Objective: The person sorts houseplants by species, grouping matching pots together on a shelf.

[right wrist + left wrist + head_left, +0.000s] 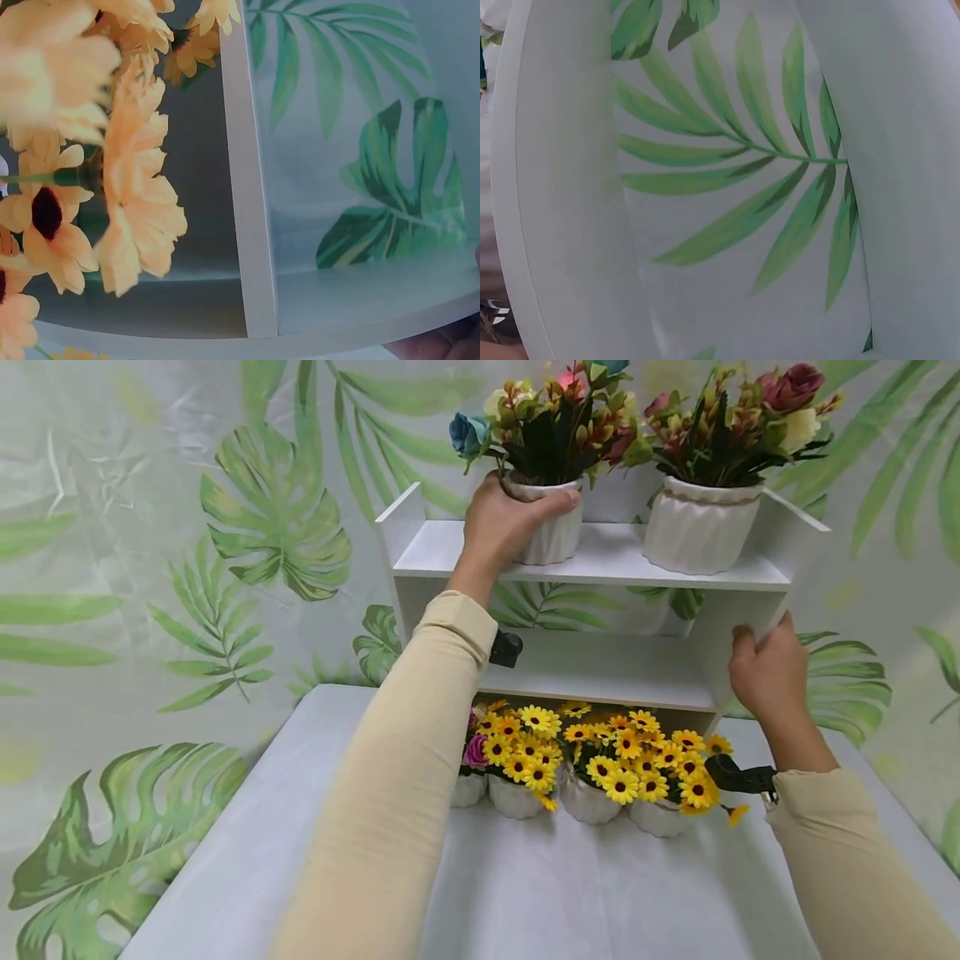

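On the top board of a white two-tier shelf (592,578), my left hand (510,522) grips a white ribbed flowerpot (557,539) with blue, pink and cream artificial flowers. Its thumb lies across the pot's front; the fingers behind the pot are hidden. My right hand (772,672) holds the front edge of the shelf's right side panel, with fingertips also showing at the lower right corner of the right wrist view. A second white flowerpot (701,531) with dark pink and cream flowers stands at the top board's right end. The left wrist view shows mostly shelf boards (566,180).
Several small white pots (592,800) with yellow artificial daisies (626,756) stand in a row on the white-covered table (525,893), before the shelf's base. A purple flower (476,752) shows at their left. Leaf-patterned cloth (187,610) hangs behind the shelf.
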Demonstrator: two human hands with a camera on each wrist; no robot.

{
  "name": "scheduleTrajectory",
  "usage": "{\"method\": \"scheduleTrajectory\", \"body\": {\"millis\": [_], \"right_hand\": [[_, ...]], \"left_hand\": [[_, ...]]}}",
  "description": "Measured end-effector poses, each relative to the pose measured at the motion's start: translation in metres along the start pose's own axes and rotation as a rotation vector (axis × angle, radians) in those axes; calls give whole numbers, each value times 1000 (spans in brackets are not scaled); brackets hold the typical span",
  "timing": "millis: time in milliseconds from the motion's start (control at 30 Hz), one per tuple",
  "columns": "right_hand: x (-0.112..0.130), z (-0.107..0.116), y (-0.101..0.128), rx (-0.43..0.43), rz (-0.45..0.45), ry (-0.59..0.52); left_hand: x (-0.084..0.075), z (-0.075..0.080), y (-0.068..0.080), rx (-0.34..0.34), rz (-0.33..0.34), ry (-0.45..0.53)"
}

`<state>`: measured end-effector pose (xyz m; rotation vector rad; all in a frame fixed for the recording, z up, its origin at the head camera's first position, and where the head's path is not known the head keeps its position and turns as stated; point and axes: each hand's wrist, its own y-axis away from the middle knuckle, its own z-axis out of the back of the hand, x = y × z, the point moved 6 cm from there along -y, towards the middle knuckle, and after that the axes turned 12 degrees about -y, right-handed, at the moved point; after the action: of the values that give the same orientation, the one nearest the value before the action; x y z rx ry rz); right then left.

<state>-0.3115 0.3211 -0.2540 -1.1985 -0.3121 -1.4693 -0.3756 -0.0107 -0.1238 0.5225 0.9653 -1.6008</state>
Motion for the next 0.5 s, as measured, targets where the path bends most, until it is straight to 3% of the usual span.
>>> {"method": "scheduleTrajectory", "body": {"millis": [267,500], "right_hand": [[0,-1,1,0,6,2],[3,2,2,-5,17,12]], "left_hand": [[1,-5,3,39,19,37],[3,-9,4,128,31,23]]}}
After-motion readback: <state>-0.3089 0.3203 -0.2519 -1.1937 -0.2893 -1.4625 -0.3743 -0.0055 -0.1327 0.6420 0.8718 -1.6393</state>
